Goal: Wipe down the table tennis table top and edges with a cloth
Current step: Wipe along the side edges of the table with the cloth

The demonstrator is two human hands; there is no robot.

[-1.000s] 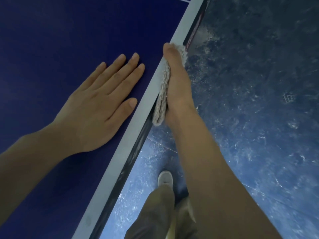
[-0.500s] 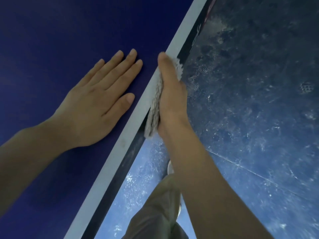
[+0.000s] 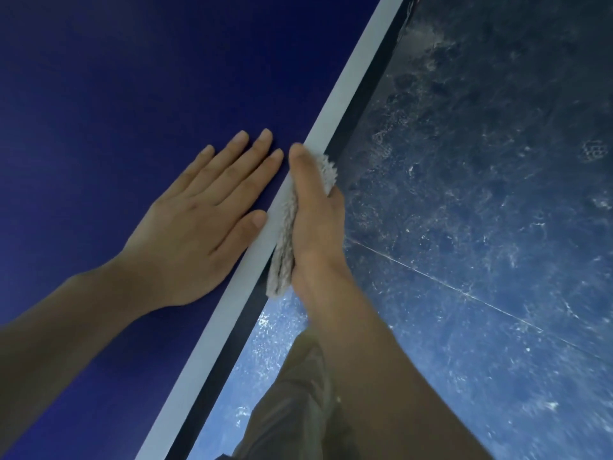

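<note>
blue table top (image 3: 132,94), left hand (image 3: 202,220) flat, right hand (image 3: 315,220) gripping cloth (image 3: 283,247) on white edge (image 3: 348,91)

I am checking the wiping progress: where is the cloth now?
In the head view, the cloth is pressed against the table's white edge line under the right hand, just right of the flat left hand.

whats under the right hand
A pale fuzzy cloth, gripped by the right hand against the white edge stripe of the table. The hand's fingers and the table side beneath are hidden.

a scuffed, glossy blue floor (image 3: 481,227) with pale streaks and one thin line.
</note>
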